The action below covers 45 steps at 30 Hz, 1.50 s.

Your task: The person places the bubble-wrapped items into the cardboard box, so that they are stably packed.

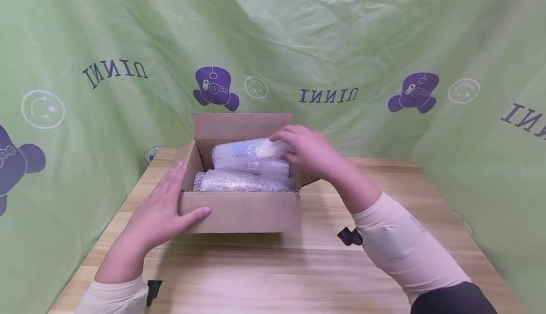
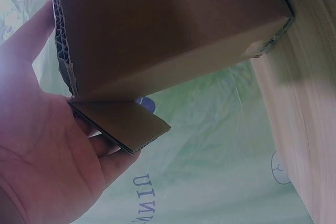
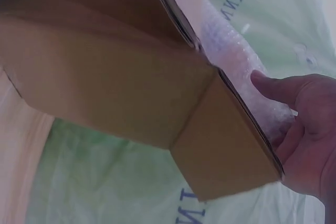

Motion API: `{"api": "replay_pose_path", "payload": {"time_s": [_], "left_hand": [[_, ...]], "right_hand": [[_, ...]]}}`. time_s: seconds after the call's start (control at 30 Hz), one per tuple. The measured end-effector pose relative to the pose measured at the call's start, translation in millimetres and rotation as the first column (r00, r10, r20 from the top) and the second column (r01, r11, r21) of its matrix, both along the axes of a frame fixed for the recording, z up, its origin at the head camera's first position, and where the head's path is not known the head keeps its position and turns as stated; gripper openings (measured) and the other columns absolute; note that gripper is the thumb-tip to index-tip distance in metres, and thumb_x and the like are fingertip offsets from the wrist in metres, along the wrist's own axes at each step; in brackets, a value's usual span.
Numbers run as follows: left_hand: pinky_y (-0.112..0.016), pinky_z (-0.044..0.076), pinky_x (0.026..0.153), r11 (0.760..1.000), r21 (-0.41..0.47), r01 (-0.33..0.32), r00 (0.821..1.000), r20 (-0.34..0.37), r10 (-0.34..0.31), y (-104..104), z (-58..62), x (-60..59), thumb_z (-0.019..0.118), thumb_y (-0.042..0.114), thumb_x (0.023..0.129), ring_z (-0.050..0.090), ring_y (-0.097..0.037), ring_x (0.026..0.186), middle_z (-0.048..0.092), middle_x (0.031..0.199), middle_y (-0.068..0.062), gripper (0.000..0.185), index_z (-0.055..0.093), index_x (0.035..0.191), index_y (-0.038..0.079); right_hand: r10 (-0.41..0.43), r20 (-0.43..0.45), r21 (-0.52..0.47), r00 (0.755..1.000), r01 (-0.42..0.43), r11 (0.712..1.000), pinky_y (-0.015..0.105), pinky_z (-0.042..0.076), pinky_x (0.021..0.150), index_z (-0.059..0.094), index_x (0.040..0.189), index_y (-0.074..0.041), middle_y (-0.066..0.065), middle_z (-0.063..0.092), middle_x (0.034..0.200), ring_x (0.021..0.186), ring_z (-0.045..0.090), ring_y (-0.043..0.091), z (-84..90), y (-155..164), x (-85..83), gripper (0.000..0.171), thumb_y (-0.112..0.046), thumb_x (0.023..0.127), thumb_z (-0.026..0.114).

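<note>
Across the bottom of the head view runs a light wooden tabletop (image 1: pixel 298 276), with both cream-sleeved forearms entering from the lower corners. Slightly left of centre, the left hand (image 1: pixel 164 205) lies flat and spread against the near left corner of an open brown corrugated cardboard box (image 1: pixel 241 212), thumb stretched along the front wall and fingers straight up the left side; the left wrist view shows that palm (image 2: pixel 47 150) pressed to the box's edge (image 2: pixel 157 30) beside a loose flap. Inside the box, in the middle of the frame, sit bundles of clear bubble wrap (image 1: pixel 243 181), stacked in layers. On top of them, tilted and rising above the box's rim, is a long bubble-wrapped roll with a bluish patch (image 1: pixel 247 150). The right hand (image 1: pixel 309 153) reaches over the box's right wall and curls round the roll's right end; in the right wrist view its fingers (image 3: pixel 273 87) touch the wrap (image 3: pixel 236 61). Behind everything, filling the upper frame, hangs a green printed cloth backdrop (image 1: pixel 341 34) with purple cartoon figures.
</note>
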<state>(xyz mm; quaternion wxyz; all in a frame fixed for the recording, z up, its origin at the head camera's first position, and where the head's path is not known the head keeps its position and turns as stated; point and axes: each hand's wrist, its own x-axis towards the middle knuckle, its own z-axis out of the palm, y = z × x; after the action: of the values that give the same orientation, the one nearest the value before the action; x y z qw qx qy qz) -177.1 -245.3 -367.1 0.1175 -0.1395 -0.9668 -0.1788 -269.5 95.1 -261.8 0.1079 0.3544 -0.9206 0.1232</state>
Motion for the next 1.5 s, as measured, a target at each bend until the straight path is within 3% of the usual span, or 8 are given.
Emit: {"api": "replay_pose_path", "payload": {"time_s": [0.37, 0.57, 0.77, 1.07, 1.17, 1.33, 1.5], "left_hand": [[-0.063, 0.026, 0.113, 1.000, 0.001, 0.001, 1.000, -0.004, -0.001, 0, -0.2, 1.3, 0.059, 0.070, 0.084, 0.016, -0.039, 0.150, 0.008, 0.165, -0.014, 0.111, 0.003, 0.159, 0.009], [-0.063, 0.026, 0.114, 1.000, -0.005, 0.001, 1.000, 0.004, -0.001, 2, 0.6, 1.3, 0.058, 0.071, 0.084, 0.016, -0.039, 0.150, 0.007, 0.165, -0.015, 0.111, 0.003, 0.159, 0.009], [-0.063, 0.025, 0.114, 1.000, -0.003, 0.000, 1.000, 0.006, 0.000, 1, 1.3, 1.9, 0.058, 0.071, 0.085, 0.015, -0.039, 0.150, 0.006, 0.165, -0.015, 0.111, 0.002, 0.159, 0.009], [-0.063, 0.026, 0.114, 1.000, -0.002, 0.001, 1.000, 0.000, -0.001, 1, 1.2, 1.0, 0.058, 0.071, 0.084, 0.015, -0.039, 0.150, 0.007, 0.165, -0.014, 0.111, 0.003, 0.159, 0.009], [-0.064, 0.026, 0.114, 1.000, -0.001, 0.000, 1.000, 0.004, 0.000, 1, 1.4, 1.2, 0.058, 0.071, 0.084, 0.015, -0.039, 0.150, 0.006, 0.165, -0.014, 0.111, 0.003, 0.159, 0.009], [-0.064, 0.026, 0.113, 1.000, 0.000, -0.001, 1.000, 0.011, 0.001, 1, 1.5, 1.1, 0.058, 0.071, 0.084, 0.015, -0.039, 0.150, 0.006, 0.165, -0.013, 0.111, 0.004, 0.159, 0.009], [-0.064, 0.025, 0.113, 1.000, 0.001, 0.000, 1.000, 0.013, 0.000, 0, 1.8, 0.7, 0.057, 0.071, 0.085, 0.015, -0.039, 0.150, 0.005, 0.166, -0.013, 0.111, 0.003, 0.159, 0.009]], "right_hand": [[0.064, 0.132, 0.199, 0.989, -0.090, 0.976, 0.040, 0.046, 0.103, 0.062, 0.130, -0.013, 0.003, 0.066, 0.128, 0.117, 0.056, 0.028, -21.5, -15, -14.1, 0.042, -0.018, 0.090, 0.072], [0.071, 0.114, 0.232, 0.991, -0.096, 0.968, 0.040, 0.040, 0.110, 0.058, 0.135, -0.012, 0.006, 0.061, 0.135, 0.126, 0.052, 0.027, -24.0, -17, -13.5, 0.046, -0.021, 0.092, 0.069], [0.102, 0.113, 0.234, 0.988, -0.126, 0.964, 0.041, 0.038, 0.113, 0.053, 0.142, -0.013, 0.006, 0.055, 0.142, 0.133, 0.048, 0.026, -15.8, -30, -1.2, 0.055, -0.032, 0.092, 0.069], [0.067, 0.122, 0.311, 0.990, -0.102, 0.945, 0.039, 0.046, 0.106, 0.053, 0.141, -0.016, 0.003, 0.058, 0.141, 0.126, 0.058, 0.022, -26.4, -43, -3.0, 0.062, -0.040, 0.087, 0.073], [0.060, 0.135, 0.313, 0.989, -0.100, 0.944, 0.040, 0.051, 0.099, 0.053, 0.141, -0.018, 0.004, 0.063, 0.134, 0.115, 0.064, 0.024, -31.5, -44, -7.1, 0.063, -0.040, 0.086, 0.074], [0.067, 0.131, 0.307, 0.989, -0.105, 0.946, 0.040, 0.057, 0.082, 0.053, 0.138, -0.022, 0.007, 0.073, 0.105, 0.091, 0.069, 0.023, -38.7, -43, -11.1, 0.058, -0.034, 0.086, 0.076], [0.066, 0.130, 0.308, 0.989, -0.104, 0.946, 0.040, 0.057, 0.079, 0.053, 0.137, -0.022, 0.007, 0.072, 0.096, 0.086, 0.068, 0.022, -42.7, -43, -11.6, 0.057, -0.033, 0.086, 0.076]]}}
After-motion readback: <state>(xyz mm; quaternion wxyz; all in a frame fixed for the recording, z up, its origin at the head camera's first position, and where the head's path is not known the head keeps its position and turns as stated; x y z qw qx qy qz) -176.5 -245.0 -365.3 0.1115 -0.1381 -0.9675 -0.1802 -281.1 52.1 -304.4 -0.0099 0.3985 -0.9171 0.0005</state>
